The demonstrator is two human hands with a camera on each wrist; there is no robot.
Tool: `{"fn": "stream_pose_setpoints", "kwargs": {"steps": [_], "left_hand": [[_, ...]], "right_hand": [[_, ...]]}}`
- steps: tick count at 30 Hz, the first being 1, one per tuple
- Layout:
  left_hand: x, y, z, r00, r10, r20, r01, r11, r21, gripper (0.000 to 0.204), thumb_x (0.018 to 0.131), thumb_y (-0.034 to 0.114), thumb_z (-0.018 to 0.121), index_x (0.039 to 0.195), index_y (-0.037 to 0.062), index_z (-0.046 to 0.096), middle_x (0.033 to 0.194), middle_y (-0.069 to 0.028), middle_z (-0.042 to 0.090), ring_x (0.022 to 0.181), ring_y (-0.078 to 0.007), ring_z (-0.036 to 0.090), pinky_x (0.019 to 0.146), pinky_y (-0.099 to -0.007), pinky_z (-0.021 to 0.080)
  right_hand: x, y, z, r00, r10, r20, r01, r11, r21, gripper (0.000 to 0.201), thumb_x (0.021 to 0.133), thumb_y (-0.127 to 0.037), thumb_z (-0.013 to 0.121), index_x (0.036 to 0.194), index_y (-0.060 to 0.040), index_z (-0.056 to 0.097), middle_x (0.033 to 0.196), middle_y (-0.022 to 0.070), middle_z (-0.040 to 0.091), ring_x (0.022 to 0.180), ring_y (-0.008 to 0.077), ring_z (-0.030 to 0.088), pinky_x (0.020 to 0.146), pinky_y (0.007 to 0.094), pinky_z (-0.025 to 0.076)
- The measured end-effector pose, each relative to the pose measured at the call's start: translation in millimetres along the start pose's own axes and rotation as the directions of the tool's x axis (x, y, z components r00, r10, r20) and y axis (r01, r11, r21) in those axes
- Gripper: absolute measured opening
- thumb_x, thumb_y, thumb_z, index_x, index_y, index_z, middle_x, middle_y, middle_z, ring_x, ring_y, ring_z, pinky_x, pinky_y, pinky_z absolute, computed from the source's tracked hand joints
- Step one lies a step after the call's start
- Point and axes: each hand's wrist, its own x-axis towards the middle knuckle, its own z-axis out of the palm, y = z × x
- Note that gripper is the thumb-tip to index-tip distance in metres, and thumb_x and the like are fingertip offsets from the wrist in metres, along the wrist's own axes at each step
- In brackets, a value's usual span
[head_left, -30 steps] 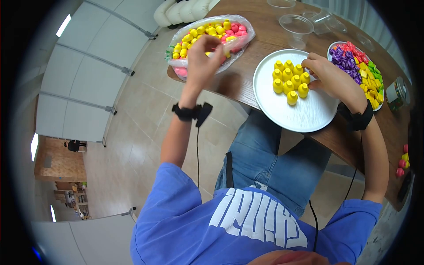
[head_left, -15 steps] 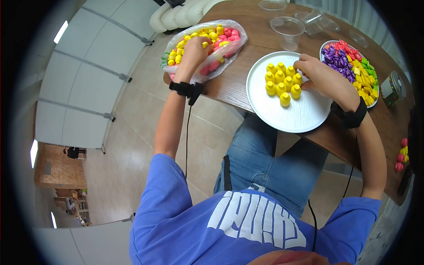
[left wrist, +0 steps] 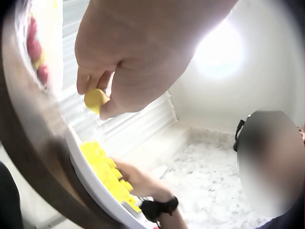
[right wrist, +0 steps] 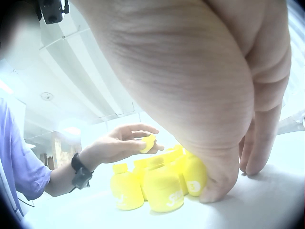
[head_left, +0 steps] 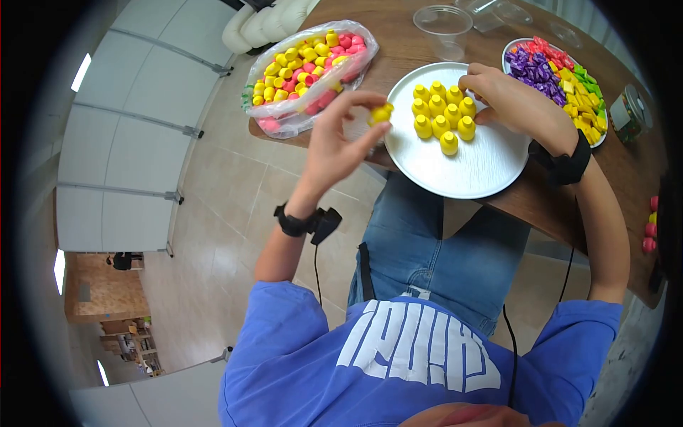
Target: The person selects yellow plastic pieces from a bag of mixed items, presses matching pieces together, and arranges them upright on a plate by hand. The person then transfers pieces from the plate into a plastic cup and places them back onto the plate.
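Between thumb and fingers my left hand (head_left: 340, 139) pinches a small yellow bottle (head_left: 381, 114), held in the air by the left rim of the white plate (head_left: 484, 169). The left wrist view shows that bottle end-on at the fingertips. Several yellow bottles (head_left: 441, 117) stand upright on the plate in a tight group. My right hand (head_left: 519, 107) rests at the group's right side, thumb and forefinger spread along its edge. In the right wrist view its thumb (right wrist: 217, 186) is right against the outermost bottle, and the other fingers reach down to the plate.
A clear plastic bag (head_left: 290, 112) of yellow and pink bottles lies at the table's left end. A smaller plate (head_left: 506, 55) of red, purple, yellow and green pieces stands at right, near a lidded jar (head_left: 627, 117). Clear cups (head_left: 448, 46) stand behind.
My left hand reached down into the bag among the bottles, then came out rightward to the plate with a yellow bottle. The right hand has stayed by the group.
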Motion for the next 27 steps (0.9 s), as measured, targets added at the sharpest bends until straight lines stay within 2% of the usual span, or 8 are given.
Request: {"fn": "stream_pose_setpoints", "kwargs": {"steps": [3, 4, 7, 12, 14, 20, 23, 27], "left_hand": [[-15, 14, 14, 0.998, -0.069, -0.014, 0.068, 0.997, -0.032, 0.033, 0.086, 0.012, 0.082, 0.117, 0.0046, 0.071, 0.109, -0.0029, 0.074, 0.104, -0.011, 0.066, 0.076, -0.028, 0.046], [-17, 15, 21, 0.997, -0.077, -0.031, 0.071, 0.985, -0.155, 0.033, 0.085, 0.012, 0.083, 0.115, 0.004, 0.071, 0.108, -0.0046, 0.074, 0.099, -0.013, 0.068, 0.077, -0.0284, 0.048], [-24, 16, 34, 0.998, -0.062, -0.016, 0.058, 0.982, -0.182, 0.031, 0.085, 0.011, 0.083, 0.112, 0.004, 0.071, 0.109, -0.0072, 0.074, 0.093, -0.0155, 0.069, 0.076, -0.0285, 0.049], [-24, 34, 42, 0.997, -0.072, -0.01, 0.071, 0.994, -0.087, 0.03, 0.084, 0.008, 0.083, 0.109, 0.0016, 0.067, 0.103, -0.0093, 0.072, 0.09, -0.02, 0.071, 0.076, -0.0318, 0.053], [-22, 35, 46, 0.996, 0.033, -0.087, -0.035, 0.999, -0.027, 0.028, 0.083, 0.005, 0.082, 0.104, 0.0009, 0.065, 0.096, -0.0097, 0.069, 0.086, -0.0225, 0.069, 0.072, -0.0322, 0.053], [-24, 33, 54, 0.998, -0.051, -0.024, 0.05, 0.998, -0.041, 0.024, 0.082, 0.004, 0.081, 0.094, 0.001, 0.06, 0.091, -0.012, 0.066, 0.079, -0.0239, 0.066, 0.068, -0.0349, 0.052], [-21, 32, 56, 1.0, 0.012, -0.013, -0.012, 0.998, -0.062, 0.027, 0.081, 0.013, 0.085, 0.093, 0.0042, 0.063, 0.086, -0.0065, 0.068, 0.076, -0.0157, 0.063, 0.067, -0.0278, 0.05], [-17, 40, 56, 1.0, 0.0, 0.028, 0.002, 0.998, -0.069, 0.031, 0.08, 0.017, 0.088, 0.092, 0.0045, 0.063, 0.084, -0.0064, 0.067, 0.074, -0.0149, 0.063, 0.065, -0.0279, 0.05]], "right_hand": [[0, 1, 1, 1.0, 0.0, 0.006, 0.0, 1.0, -0.004, 0.049, 0.077, 0.009, 0.079, 0.122, 0.0036, 0.061, 0.119, 0.0169, 0.06, 0.109, 0.0331, 0.067, 0.093, 0.0384, 0.057], [0, 2, 1, 1.0, -0.003, 0.001, 0.003, 1.0, -0.005, 0.049, 0.077, 0.009, 0.079, 0.122, 0.0035, 0.061, 0.119, 0.0167, 0.06, 0.109, 0.0327, 0.067, 0.093, 0.0382, 0.057], [0, 5, 2, 1.0, 0.001, 0.007, -0.001, 1.0, 0.02, 0.05, 0.077, 0.008, 0.079, 0.123, 0.0031, 0.06, 0.118, 0.0159, 0.059, 0.108, 0.0319, 0.067, 0.091, 0.0376, 0.057], [2, -1, -3, 0.998, 0.03, 0.048, -0.031, 0.999, 0.021, 0.05, 0.077, 0.008, 0.08, 0.123, 0.0024, 0.06, 0.118, 0.0152, 0.059, 0.107, 0.0314, 0.067, 0.091, 0.0373, 0.057], [2, -1, -3, 0.998, 0.031, 0.051, -0.033, 0.999, 0.024, 0.05, 0.078, 0.008, 0.08, 0.123, 0.0021, 0.06, 0.118, 0.0151, 0.059, 0.107, 0.0313, 0.067, 0.091, 0.0373, 0.057], [0, 0, -2, 0.999, 0.024, 0.031, -0.025, 0.999, 0.043, 0.05, 0.077, 0.008, 0.08, 0.122, 0.0021, 0.06, 0.117, 0.0149, 0.059, 0.106, 0.0315, 0.067, 0.09, 0.0376, 0.057], [1, 2, -2, 0.999, 0.003, 0.032, -0.004, 0.999, 0.041, 0.05, 0.077, 0.008, 0.08, 0.122, 0.0021, 0.06, 0.117, 0.0151, 0.059, 0.106, 0.0313, 0.067, 0.089, 0.0377, 0.057], [0, 2, -1, 1.0, -0.008, 0.016, 0.007, 0.999, 0.043, 0.05, 0.076, 0.008, 0.08, 0.122, 0.0028, 0.06, 0.115, 0.0155, 0.06, 0.105, 0.0315, 0.067, 0.089, 0.0382, 0.057]]}}
